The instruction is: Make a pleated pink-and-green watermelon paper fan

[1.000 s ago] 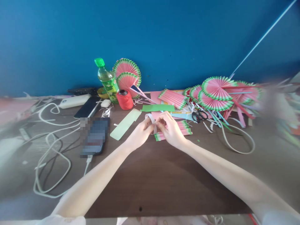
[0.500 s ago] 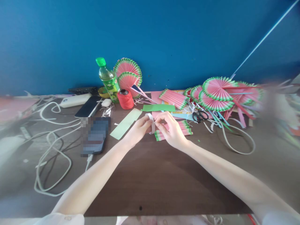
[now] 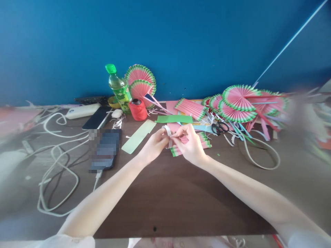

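A roll of white tape (image 3: 168, 131) is held upright in my left hand (image 3: 156, 142), its fingers closed on the near side. Against the roll's right edge, my right hand (image 3: 190, 143) is closed in a pinch, thumb and forefinger together; whatever lies between them is too small to make out. Beneath and behind my right hand lies a pleated pink paper piece with green edges (image 3: 204, 140), partly covered. Behind the hands is a dark green paper strip (image 3: 174, 119); a pale green strip (image 3: 138, 137) rests to the left.
Black scissors (image 3: 219, 127) and several pleated round fans (image 3: 239, 98) lie at the right. A green-capped bottle (image 3: 119, 88) and a red roll (image 3: 138, 110) stand near the blue wall. Leftward are a phone (image 3: 107, 150) and looped white cables (image 3: 77, 179).
My two hands have come closer together, and the right fingertips now meet the left hand at the tape roll. The view has shifted very slightly.
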A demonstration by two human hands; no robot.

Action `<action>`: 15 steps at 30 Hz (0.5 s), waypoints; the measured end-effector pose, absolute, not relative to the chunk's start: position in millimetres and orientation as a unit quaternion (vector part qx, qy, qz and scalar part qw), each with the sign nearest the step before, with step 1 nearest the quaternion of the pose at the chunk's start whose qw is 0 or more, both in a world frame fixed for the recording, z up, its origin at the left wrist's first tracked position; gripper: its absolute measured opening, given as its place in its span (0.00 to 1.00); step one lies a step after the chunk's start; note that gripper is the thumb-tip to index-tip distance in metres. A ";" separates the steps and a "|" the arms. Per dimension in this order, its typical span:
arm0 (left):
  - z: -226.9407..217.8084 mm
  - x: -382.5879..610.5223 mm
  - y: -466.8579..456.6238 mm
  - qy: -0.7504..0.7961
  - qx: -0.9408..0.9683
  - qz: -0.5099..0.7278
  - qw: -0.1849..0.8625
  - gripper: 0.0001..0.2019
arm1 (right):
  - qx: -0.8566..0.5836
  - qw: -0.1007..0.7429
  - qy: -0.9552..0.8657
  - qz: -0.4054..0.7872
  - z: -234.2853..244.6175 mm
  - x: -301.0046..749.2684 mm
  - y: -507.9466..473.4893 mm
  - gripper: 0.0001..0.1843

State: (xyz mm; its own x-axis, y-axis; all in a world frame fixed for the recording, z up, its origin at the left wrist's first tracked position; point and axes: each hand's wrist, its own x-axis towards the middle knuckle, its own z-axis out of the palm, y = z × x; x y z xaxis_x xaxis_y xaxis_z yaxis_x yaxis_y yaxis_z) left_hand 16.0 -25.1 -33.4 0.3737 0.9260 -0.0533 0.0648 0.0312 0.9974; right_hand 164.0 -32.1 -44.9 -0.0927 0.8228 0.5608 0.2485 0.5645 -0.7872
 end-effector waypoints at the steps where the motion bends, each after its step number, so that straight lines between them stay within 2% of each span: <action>1: -31.4 16.4 -25.0 0.417 0.584 0.372 0.588 0.12 | -0.382 0.553 -0.696 0.254 -45.2 163.9 -32.9 0.11; 7: -24.3 13.7 -21.0 0.437 0.532 0.387 0.613 0.11 | -0.368 0.523 -0.720 0.268 -42.8 162.9 -36.7 0.09; 15: -23.6 13.7 -23.7 0.372 0.553 0.376 0.644 0.13 | -0.381 0.552 -0.682 0.292 -34.7 165.5 -32.0 0.09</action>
